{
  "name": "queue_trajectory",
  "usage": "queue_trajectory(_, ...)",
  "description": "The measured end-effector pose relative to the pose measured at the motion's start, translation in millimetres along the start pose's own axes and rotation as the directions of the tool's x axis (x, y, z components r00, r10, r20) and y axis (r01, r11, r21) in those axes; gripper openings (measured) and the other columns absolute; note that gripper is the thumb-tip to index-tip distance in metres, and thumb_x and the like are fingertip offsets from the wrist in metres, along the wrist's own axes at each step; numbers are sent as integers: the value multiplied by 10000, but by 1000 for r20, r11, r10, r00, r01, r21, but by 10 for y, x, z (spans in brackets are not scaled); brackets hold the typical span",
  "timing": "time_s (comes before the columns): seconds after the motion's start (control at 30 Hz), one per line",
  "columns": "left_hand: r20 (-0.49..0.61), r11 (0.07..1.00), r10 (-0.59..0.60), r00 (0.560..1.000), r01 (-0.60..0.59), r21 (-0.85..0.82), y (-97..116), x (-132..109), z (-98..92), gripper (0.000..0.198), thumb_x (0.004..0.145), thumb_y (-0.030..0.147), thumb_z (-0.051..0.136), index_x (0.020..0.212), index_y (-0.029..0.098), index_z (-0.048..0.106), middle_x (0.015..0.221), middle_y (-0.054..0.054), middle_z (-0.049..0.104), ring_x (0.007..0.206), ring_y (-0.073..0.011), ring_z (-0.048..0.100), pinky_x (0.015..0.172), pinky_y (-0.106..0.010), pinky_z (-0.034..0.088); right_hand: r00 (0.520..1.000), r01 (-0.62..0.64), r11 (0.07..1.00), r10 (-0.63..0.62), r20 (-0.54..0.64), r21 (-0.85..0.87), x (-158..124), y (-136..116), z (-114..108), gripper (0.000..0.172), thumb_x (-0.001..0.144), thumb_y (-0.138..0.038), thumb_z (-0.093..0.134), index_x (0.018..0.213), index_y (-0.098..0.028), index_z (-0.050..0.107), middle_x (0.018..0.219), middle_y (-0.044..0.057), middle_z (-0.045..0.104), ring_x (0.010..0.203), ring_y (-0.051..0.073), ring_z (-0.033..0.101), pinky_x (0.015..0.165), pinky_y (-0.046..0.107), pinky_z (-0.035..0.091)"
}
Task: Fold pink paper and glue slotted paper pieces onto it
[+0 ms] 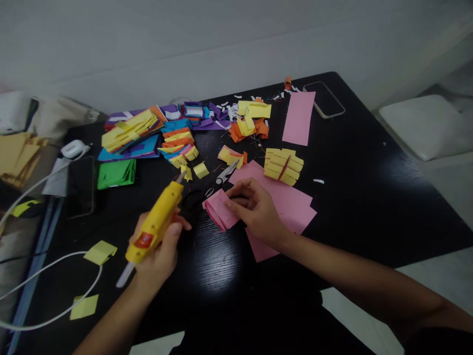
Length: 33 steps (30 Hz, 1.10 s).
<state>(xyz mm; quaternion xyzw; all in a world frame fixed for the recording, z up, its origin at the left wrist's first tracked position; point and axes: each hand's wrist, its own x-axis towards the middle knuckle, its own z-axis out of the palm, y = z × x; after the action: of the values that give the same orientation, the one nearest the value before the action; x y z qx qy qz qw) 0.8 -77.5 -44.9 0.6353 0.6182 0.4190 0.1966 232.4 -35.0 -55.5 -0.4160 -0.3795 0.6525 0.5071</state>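
A yellow hot glue gun (158, 219) is gripped in my left hand (162, 256), its nozzle pointing away from me and a glue stick jutting from its back end. My right hand (262, 214) pinches a folded piece of pink paper (221, 209) between thumb and fingers, over the table's middle. Beneath and beyond that hand lie flat pink paper sheets (291, 199). Scissors (225, 175) rest just past the folded piece, their handles partly hidden. A yellow slotted paper piece (283, 166) sits on the far side of the pink sheets.
The black table (351, 197) carries stacks of folded yellow paper (131, 130), a green paper bundle (117, 173) and white scraps (231, 112) at the back. A phone (325, 100) lies far right, partly under a pink strip (299, 118). A white cable (98, 278) loops at left.
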Motion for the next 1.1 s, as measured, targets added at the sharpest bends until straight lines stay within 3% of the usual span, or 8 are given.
queue_trajectory(0.1, -30, 978, -165, 986, 159, -136, 34, 70, 49, 355, 974, 558, 713, 1044, 216, 649, 871, -18, 748, 791, -201, 760, 818, -352, 634, 996, -50, 999, 51, 67, -16, -35, -5, 19, 416, 773, -351, 952, 996, -249, 617, 968, -1, 738, 879, 147, 746, 883, 329, 651)
queue_trajectory(0.33, 163, 913, -311, 936, 342, -222, 157, 148, 57, 372, 833, 500, 856, 989, 202, 697, 860, -23, 768, 798, -212, 759, 814, -355, 653, 983, -76, 991, 93, 156, -112, -109, 5, 61, 366, 778, -328, 938, 1014, -235, 674, 1015, 37, 801, 938, 190, 795, 907, 373, 663)
queue_trajectory(0.5, 273, 896, -297, 915, 366, -251, 226, 161, 70, 263, 786, 395, 867, 865, 199, 709, 783, -14, 751, 748, -207, 742, 752, -335, 660, 971, -92, 979, 128, 201, -180, -138, -25, 67, 312, 801, -313, 917, 1031, -221, 729, 1013, 48, 825, 963, 201, 811, 894, 361, 663)
queue_trajectory(0.83, 264, 912, -261, 929, 327, -250, 280, 145, 120, 171, 800, 313, 799, 849, 210, 673, 778, 2, 724, 735, -185, 734, 746, -317, 651, 955, -96, 980, 139, 262, -174, -137, -23, 72, 330, 793, -270, 905, 1069, -219, 732, 955, 20, 801, 900, 185, 795, 860, 353, 661)
queue_trajectory(1.1, 248, 897, -260, 933, 328, -295, 296, 45, 201, 249, 829, 344, 814, 894, 215, 612, 764, 24, 687, 691, -147, 682, 683, -277, 605, 955, -159, 977, 189, 230, -145, -132, 38, 93, 369, 761, -239, 900, 1069, -221, 698, 867, -23, 768, 800, 157, 767, 828, 335, 641)
